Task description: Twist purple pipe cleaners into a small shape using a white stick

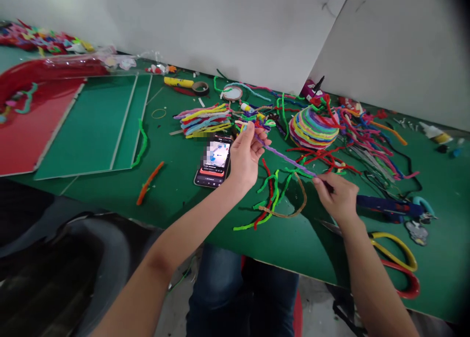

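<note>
The left hand (246, 153) and right hand (338, 195) pinch a purple fuzzy stick (288, 157), nearly straight, between the front and back edges of the table (172, 156). It isn't curled. The stripy bundle (314, 131) seems wound (loose sticks (276, 192) nearer the front edge look unused).

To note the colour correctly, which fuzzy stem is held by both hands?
The purple stem, stretched between left hand and right hand; the brown stem and orange stem lie on the table.
</note>
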Demonstrator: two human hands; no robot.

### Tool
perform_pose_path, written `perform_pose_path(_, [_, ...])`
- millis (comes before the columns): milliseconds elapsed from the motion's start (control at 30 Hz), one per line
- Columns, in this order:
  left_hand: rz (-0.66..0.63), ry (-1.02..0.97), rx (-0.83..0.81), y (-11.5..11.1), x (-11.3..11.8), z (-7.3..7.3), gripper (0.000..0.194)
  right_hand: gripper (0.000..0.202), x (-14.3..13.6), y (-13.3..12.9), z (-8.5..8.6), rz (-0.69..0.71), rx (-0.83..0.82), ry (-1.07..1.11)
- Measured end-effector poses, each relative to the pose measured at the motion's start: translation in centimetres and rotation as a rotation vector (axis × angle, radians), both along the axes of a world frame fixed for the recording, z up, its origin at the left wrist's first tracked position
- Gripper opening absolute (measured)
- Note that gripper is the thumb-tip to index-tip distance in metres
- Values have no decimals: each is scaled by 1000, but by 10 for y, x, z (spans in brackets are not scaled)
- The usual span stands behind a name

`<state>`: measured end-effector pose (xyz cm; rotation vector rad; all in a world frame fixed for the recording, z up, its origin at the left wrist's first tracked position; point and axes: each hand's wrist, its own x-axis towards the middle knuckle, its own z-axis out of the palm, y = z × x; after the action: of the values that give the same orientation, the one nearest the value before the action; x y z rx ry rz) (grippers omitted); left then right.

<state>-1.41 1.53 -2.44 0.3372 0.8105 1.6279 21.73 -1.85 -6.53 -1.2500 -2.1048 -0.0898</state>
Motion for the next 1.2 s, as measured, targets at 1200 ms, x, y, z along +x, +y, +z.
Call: perform_pose_path(1200, [-898,161,172,-19,12,-12,25,31,-13,1,-2,77,-566,1077])
